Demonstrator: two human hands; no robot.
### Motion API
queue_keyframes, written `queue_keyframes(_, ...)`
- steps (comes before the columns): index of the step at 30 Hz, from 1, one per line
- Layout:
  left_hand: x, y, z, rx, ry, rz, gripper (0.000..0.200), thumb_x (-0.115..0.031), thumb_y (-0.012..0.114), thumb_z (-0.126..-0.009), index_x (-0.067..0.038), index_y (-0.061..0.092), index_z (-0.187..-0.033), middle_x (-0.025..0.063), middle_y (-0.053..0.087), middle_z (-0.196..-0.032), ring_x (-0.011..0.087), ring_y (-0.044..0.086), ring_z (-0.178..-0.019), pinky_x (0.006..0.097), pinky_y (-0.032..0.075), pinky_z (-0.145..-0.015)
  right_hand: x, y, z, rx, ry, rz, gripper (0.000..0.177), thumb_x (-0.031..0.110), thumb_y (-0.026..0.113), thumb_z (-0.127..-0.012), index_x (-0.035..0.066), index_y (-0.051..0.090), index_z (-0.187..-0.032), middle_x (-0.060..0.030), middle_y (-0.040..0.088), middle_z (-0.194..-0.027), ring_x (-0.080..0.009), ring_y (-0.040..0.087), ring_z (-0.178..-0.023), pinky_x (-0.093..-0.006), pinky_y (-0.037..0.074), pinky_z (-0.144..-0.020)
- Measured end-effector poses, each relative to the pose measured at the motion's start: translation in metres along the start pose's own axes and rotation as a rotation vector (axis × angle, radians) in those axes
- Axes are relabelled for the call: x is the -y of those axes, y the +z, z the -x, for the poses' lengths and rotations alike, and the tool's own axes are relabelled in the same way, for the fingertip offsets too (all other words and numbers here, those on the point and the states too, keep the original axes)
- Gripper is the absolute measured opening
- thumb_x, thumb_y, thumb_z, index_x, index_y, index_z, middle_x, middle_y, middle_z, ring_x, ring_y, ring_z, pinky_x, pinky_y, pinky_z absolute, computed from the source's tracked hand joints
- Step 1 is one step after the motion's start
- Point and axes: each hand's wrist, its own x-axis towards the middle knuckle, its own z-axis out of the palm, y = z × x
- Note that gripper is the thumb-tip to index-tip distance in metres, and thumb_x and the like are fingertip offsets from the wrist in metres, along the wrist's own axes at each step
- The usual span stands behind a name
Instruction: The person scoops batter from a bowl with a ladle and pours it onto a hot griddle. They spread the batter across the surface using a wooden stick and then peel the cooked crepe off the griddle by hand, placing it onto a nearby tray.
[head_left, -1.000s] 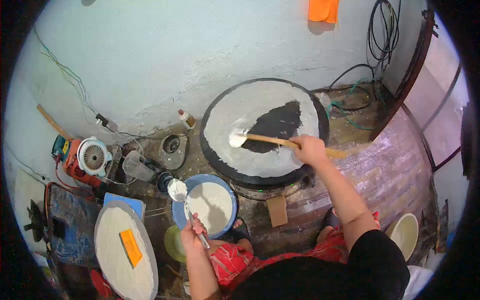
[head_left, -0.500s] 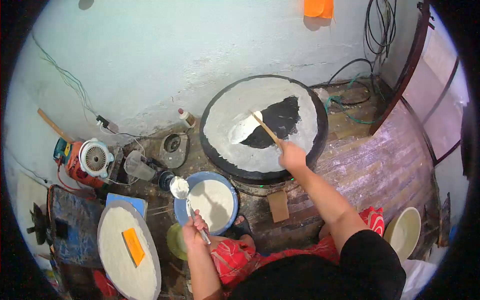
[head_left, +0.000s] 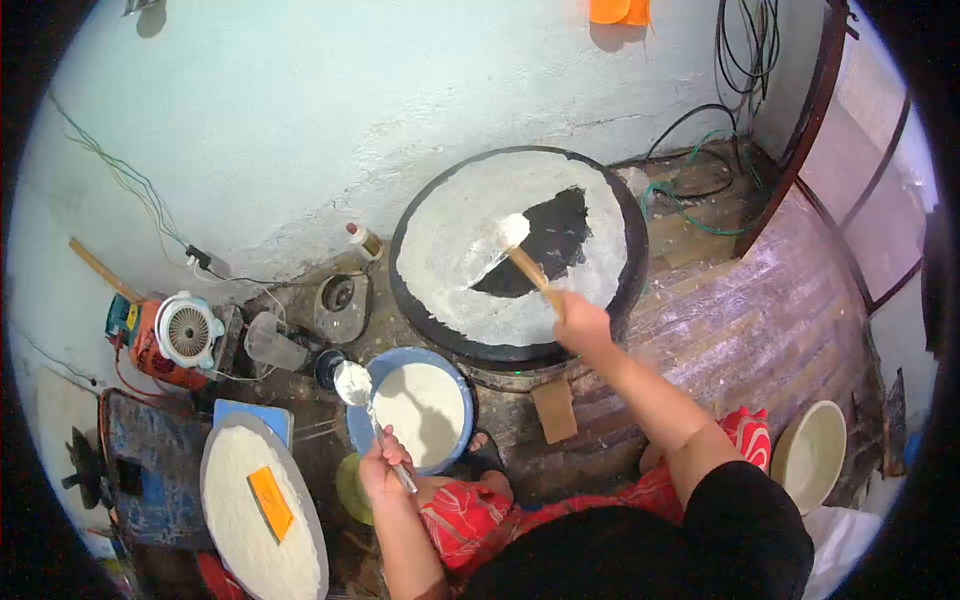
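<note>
White batter (head_left: 450, 220) covers most of a round black griddle (head_left: 425, 325), leaving a dark uncovered patch (head_left: 560, 232) right of the middle. My right hand (head_left: 582, 322) is closed around a wooden spreader (head_left: 533, 272), whose far end touches a thick white lump (head_left: 513, 230) at the patch's left edge. Over the rim of a blue basin (head_left: 459, 442) of white batter (head_left: 425, 405), my left hand (head_left: 385, 468) grips a metal ladle (head_left: 378, 430). The ladle's bowl holds white batter (head_left: 352, 382).
An oval tray (head_left: 318, 520) of white material with an orange scraper (head_left: 270, 503) lies at lower left. Near the wall are a blower (head_left: 185, 330), a clear jug (head_left: 275, 342) and a small bottle (head_left: 365, 241). A pale basin (head_left: 808, 455) stands at right.
The spreader's head has turned, and the wet batter left of the dark patch is now spread thinner, with a lump at the head. My left hand still holds the loaded ladle. The view has shifted slightly.
</note>
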Motion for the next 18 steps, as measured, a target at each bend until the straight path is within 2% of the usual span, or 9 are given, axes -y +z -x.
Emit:
queue_keyframes(1, 0.001, 0.001, -0.001, 0.001, 0.001, 0.0, 0.029, -0.021, 0.034, -0.09, 0.004, 0.043, -0.1, 0.0039, 0.043, -0.065, 0.0101, 0.041, -0.049, 0.0223, 0.036, -0.042, 0.006, -0.002, 0.006, -0.028, -0.15, 0.0, 0.037, 0.007, 0.052, -0.067, 0.014, 0.053, -0.103, -0.0084, 0.052, -0.077, -0.0258, 0.057, -0.063, -0.0388, 0.046, -0.053)
queue_keyframes(2, 0.002, 0.002, 0.0, 0.001, -0.014, 0.003, 0.029, -0.021, 0.034, -0.09, 0.005, 0.042, -0.1, 0.0039, 0.043, -0.065, 0.0104, 0.041, -0.049, 0.0226, 0.037, -0.042, 0.004, -0.01, 0.004, 0.052, -0.207, 0.155, 0.035, 0.008, 0.05, -0.069, 0.014, 0.053, -0.103, -0.0086, 0.051, -0.073, -0.0261, 0.057, -0.063, -0.0387, 0.046, -0.051)
queue_keyframes(6, 0.003, 0.006, 0.005, -0.02, -0.033, -0.028, 0.03, -0.022, 0.034, -0.09, 0.004, 0.043, -0.102, 0.0045, 0.044, -0.067, 0.0109, 0.042, -0.049, 0.0229, 0.037, -0.042, -0.034, -0.013, -0.033, 0.022, -0.021, 0.326, 0.034, 0.01, 0.05, -0.069, 0.014, 0.053, -0.102, -0.0096, 0.053, -0.077, -0.028, 0.058, -0.067, -0.0402, 0.046, -0.055)
queue_keyframes(9, 0.005, 0.007, 0.003, -0.022, -0.023, -0.036, 0.031, -0.023, 0.032, -0.09, 0.004, 0.042, -0.102, 0.0048, 0.044, -0.068, 0.0107, 0.042, -0.049, 0.0221, 0.038, -0.042, -0.037, -0.016, -0.039, 0.026, 0.129, 0.256, 0.033, 0.011, 0.049, -0.069, 0.013, 0.053, -0.102, -0.0099, 0.055, -0.082, -0.0289, 0.058, -0.071, -0.0413, 0.046, -0.059)
queue_keyframes(11, 0.005, 0.008, 0.003, -0.027, -0.001, -0.047, 0.032, -0.023, 0.032, -0.091, 0.005, 0.042, -0.103, 0.0049, 0.044, -0.068, 0.0106, 0.042, -0.049, 0.0217, 0.038, -0.042, -0.029, -0.005, -0.017, -0.088, 0.093, -0.067, 0.032, 0.011, 0.046, -0.071, 0.012, 0.053, -0.102, -0.0098, 0.056, -0.085, -0.0295, 0.058, -0.076, -0.0425, 0.046, -0.062)
queue_keyframes(12, 0.005, 0.007, 0.002, -0.015, 0.008, -0.042, 0.033, -0.024, 0.031, -0.091, 0.005, 0.042, -0.103, 0.0049, 0.044, -0.068, 0.0105, 0.042, -0.05, 0.0214, 0.038, -0.042, -0.024, -0.004, -0.004, -0.159, -0.059, -0.07, 0.033, 0.009, 0.046, -0.071, 0.013, 0.052, -0.103, -0.0088, 0.056, -0.084, -0.0275, 0.058, -0.074, -0.0415, 0.046, -0.06)
queue_keyframes(13, 0.006, 0.007, 0.002, -0.006, 0.016, -0.037, 0.033, -0.024, 0.031, -0.091, 0.005, 0.041, -0.103, 0.0048, 0.044, -0.068, 0.0105, 0.042, -0.05, 0.0211, 0.039, -0.043, -0.027, -0.006, -0.005, -0.158, -0.059, -0.071, 0.033, 0.009, 0.046, -0.071, 0.013, 0.052, -0.103, -0.0088, 0.056, -0.084, -0.0275, 0.058, -0.074, -0.0415, 0.046, -0.06)
queue_keyframes(15, 0.006, 0.008, 0.003, -0.016, -0.003, -0.045, 0.033, -0.024, 0.031, -0.091, 0.005, 0.041, -0.103, 0.0047, 0.044, -0.067, 0.0107, 0.042, -0.05, 0.0214, 0.038, -0.042, -0.039, -0.009, -0.003, 0.035, -0.108, 0.212, 0.034, 0.009, 0.048, -0.069, 0.014, 0.052, -0.103, -0.0087, 0.055, -0.082, -0.0263, 0.058, -0.072, -0.0398, 0.046, -0.058)
queue_keyframes(18, 0.005, 0.007, 0.003, -0.018, -0.021, -0.061, 0.033, -0.024, 0.031, -0.091, 0.005, 0.041, -0.103, 0.0045, 0.043, -0.067, 0.011, 0.043, -0.05, 0.0219, 0.038, -0.042, -0.063, -0.029, -0.04, 0.029, 0.068, 0.335, 0.033, 0.008, 0.048, -0.07, 0.012, 0.052, -0.103, -0.0099, 0.054, -0.079, -0.0269, 0.057, -0.07, -0.0394, 0.046, -0.057)
